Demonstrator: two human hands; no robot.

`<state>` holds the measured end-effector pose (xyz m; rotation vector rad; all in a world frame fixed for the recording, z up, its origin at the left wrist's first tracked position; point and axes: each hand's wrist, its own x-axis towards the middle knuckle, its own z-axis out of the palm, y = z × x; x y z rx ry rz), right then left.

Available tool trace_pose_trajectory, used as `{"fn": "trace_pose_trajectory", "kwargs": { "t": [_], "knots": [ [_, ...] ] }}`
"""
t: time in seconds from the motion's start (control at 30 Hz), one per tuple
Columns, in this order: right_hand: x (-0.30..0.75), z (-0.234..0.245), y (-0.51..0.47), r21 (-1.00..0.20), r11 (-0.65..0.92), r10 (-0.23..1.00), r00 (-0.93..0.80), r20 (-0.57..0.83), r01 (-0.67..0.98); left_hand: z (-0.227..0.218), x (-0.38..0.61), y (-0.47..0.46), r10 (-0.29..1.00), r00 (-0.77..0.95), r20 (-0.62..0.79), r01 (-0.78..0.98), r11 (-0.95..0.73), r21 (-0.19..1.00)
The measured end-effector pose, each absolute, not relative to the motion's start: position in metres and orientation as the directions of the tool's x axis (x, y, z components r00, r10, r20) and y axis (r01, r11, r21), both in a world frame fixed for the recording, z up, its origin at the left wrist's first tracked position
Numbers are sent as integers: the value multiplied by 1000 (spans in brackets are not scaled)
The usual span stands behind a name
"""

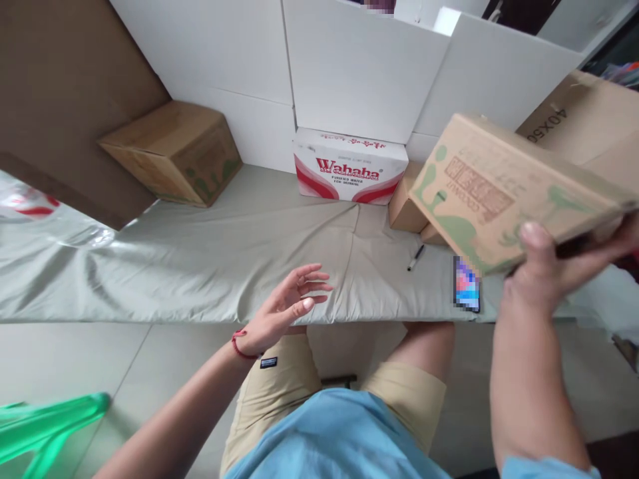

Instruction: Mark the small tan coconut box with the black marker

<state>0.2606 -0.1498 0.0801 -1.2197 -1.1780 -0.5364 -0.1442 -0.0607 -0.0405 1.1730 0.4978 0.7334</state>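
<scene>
My right hand (544,266) grips a brown cardboard box (479,186) with green print and the word "COCONUT", tilted and raised over the right side of the table. The thumb presses on its near face; the other fingers are mostly hidden behind the box. Empty, with fingers apart, my left hand (294,299) hovers over the table's front edge. A phone (466,286) lies under the lifted box's lower corner, and a pen (415,258) is left of it. Behind them, smaller brown boxes (403,206) are partly covered by the held one.
A white and red Wahaha carton (352,169) stands against the white panels (359,66). At left are another brown box (174,153), a large brown panel (70,100) and clear plastic bottles (64,219). A large carton (594,120) stands far right. Grey-green cloth (200,266) covers the table.
</scene>
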Motion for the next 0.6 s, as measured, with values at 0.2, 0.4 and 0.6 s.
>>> {"fn": "trace_pose_trajectory", "kwargs": {
  "t": [0.2,0.4,0.6],
  "knots": [
    [333,61,-57,-371,-174,247,405,880,912,-42,-177,-70,845,530,-70,-182,194,964],
    [354,39,-20,-514,-424,392,663,638,746,-44,-211,-73,895,434,-104,-95,161,982],
    [257,-14,-102,-392,-138,475,408,780,910,-49,-245,-13,999,16,-46,63,45,997]
  ]
}}
